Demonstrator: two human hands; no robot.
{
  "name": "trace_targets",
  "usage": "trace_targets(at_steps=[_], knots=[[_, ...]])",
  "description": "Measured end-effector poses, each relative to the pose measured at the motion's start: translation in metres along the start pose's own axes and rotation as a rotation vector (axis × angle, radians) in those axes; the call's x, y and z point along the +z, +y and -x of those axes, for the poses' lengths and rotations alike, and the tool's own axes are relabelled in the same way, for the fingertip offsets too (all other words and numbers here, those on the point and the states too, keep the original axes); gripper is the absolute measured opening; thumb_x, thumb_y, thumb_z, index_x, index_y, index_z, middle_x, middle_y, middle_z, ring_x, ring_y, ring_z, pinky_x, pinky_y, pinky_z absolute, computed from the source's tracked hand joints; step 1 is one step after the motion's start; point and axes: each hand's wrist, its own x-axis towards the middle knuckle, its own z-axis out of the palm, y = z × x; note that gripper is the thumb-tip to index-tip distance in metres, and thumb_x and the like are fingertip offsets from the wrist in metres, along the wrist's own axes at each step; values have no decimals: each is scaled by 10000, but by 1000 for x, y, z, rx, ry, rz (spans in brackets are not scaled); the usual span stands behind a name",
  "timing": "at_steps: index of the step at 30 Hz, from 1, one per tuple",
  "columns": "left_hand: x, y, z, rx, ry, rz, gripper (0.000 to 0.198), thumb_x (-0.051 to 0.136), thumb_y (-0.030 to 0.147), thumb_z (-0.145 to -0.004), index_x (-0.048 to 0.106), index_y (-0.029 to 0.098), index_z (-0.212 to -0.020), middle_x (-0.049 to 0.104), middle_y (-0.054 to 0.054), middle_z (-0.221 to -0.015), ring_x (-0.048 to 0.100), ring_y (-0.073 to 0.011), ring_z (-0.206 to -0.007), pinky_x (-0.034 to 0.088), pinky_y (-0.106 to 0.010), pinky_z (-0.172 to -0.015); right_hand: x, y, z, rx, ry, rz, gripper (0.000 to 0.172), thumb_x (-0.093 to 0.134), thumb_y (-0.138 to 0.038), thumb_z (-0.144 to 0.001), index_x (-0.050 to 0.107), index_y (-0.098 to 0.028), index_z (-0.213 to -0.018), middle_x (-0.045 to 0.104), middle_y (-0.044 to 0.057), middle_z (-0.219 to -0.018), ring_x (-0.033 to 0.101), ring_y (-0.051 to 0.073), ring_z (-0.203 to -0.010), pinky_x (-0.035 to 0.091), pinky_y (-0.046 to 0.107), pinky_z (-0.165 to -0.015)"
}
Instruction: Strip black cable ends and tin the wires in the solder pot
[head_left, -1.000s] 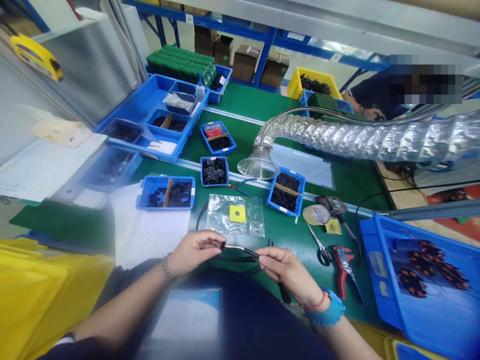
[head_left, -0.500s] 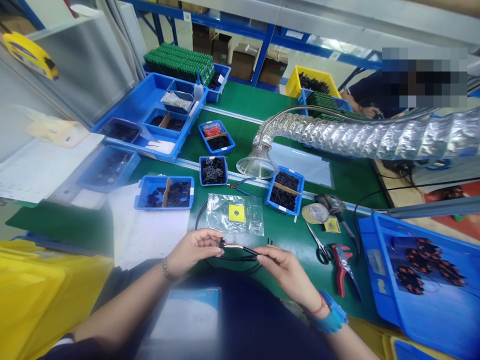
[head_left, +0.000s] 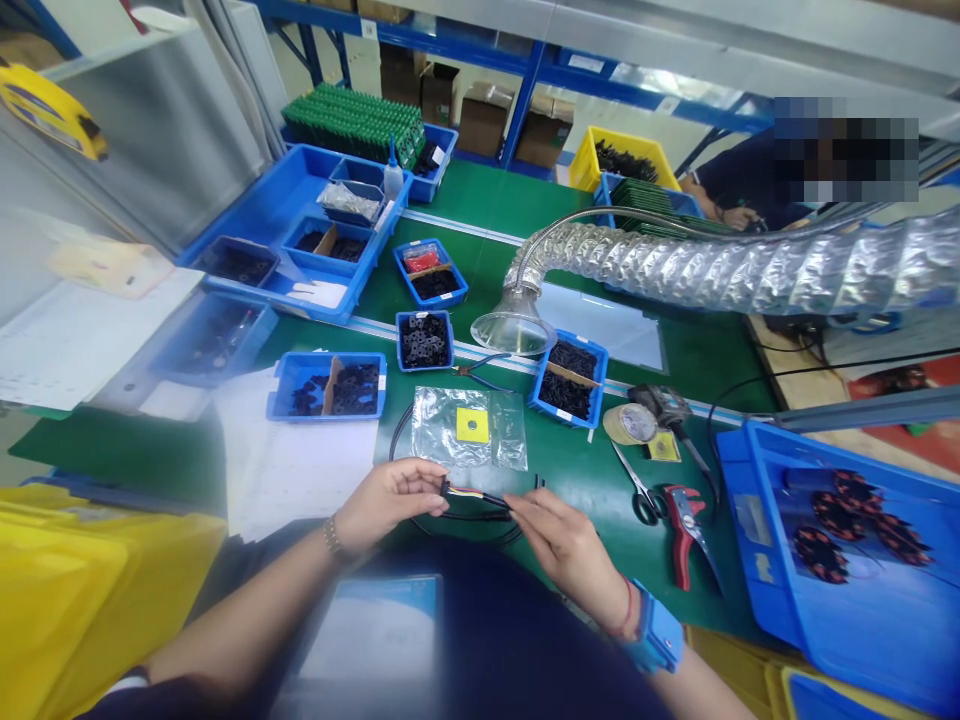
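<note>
Between my hands runs a black cable [head_left: 491,499] whose bare end shows thin coloured wires [head_left: 466,492]. My left hand [head_left: 397,500] pinches the small black connector [head_left: 446,488] at the wire end. On the black sheath, the fingers of my right hand [head_left: 555,530] are closed. More of the cable loops on the green bench below and behind my hands. Just beyond them lies a clear plastic bag [head_left: 435,430] with a yellow square label [head_left: 472,425] that has a dark round mark.
Scissors [head_left: 643,500], a red-handled cutter [head_left: 682,540] and a tape roll [head_left: 630,425] lie to the right. Blue bins [head_left: 328,410] of small black parts stand beyond. A silver duct hood [head_left: 514,325] hangs over the bench. Another person's hand [head_left: 741,218] is at far right.
My right hand has rolled over, its back now turned more upward, with the fingers still on the cable. My left hand has stayed in nearly the same place.
</note>
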Motion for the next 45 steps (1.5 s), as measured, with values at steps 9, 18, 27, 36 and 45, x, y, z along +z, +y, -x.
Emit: trace_targets(at_steps=[9, 18, 27, 36, 45], knots=[[2, 0, -1, -40, 13, -2, 331, 684, 195, -631, 577, 103, -931, 648, -21, -701, 600, -105, -631, 470, -250, -657, -4, -6, 3, -123, 32, 171, 278, 420, -129, -834, 527, -172, -1086, 570, 70, -836, 561, 135, -716, 471, 235, -599], [23, -22, -2, -37, -101, -62, 359, 659, 244, -660, 575, 112, -984, 660, -45, -766, 613, -145, -691, 488, -304, -686, 9, -9, 1, -229, -15, 236, 253, 425, -121, -834, 523, -126, -1067, 582, 69, -800, 538, 136, -686, 453, 241, -579], [18, -9, 4, 566, -213, -1033, 268, 486, 304, -808, 592, 161, -1007, 658, -50, -782, 589, -159, -728, 466, -272, -668, 5, -15, 5, -278, -122, 258, 242, 385, -175, -854, 555, -88, -1003, 554, 57, -661, 479, 139, -571, 379, 260, -514], [17, -35, -3, 1010, -240, -1237, 236, 426, 228, -838, 573, 75, -942, 633, -63, -687, 566, -148, -674, 479, -245, -639, 15, -25, 4, 415, -390, -566, 309, 424, -351, -826, 593, -129, -694, 508, -14, -586, 442, 88, -547, 378, 204, -553], [13, -39, -1, 937, -308, -1255, 278, 368, 242, -857, 584, 94, -951, 638, -91, -693, 577, -170, -669, 481, -273, -642, 23, -22, 1, 597, -440, -819, 309, 503, -400, -752, 581, -115, -661, 450, -30, -559, 367, 74, -522, 337, 214, -532]])
